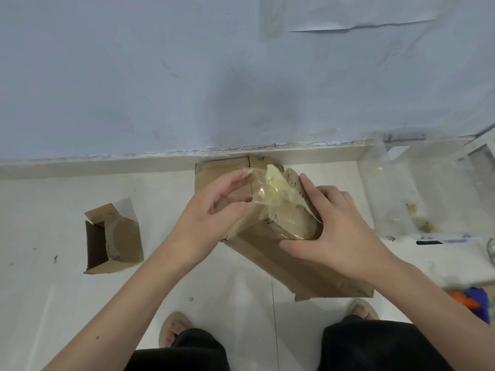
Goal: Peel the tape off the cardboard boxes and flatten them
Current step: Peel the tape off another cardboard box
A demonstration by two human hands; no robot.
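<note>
A long brown cardboard box point(294, 266) is held tilted above the floor in the middle of the view. A wide strip of clear yellowish tape point(276, 199) lifts off its upper end. My left hand point(214, 210) pinches the loose end of the tape between thumb and fingers. My right hand point(334, 226) holds the box, its fingers spread over the upper right side and its thumb across the front face. A flattened piece of cardboard point(222, 175) lies on the floor behind the box, against the wall. A smaller open box point(112, 236) stands on the floor at the left.
A pale blue wall point(187, 76) rises just behind the white tiled floor point(53, 290). A clear plastic container point(388, 188) stands at the right by the wall. My feet in sandals point(174, 328) are below the box. Coloured items point(471, 301) lie at the right edge.
</note>
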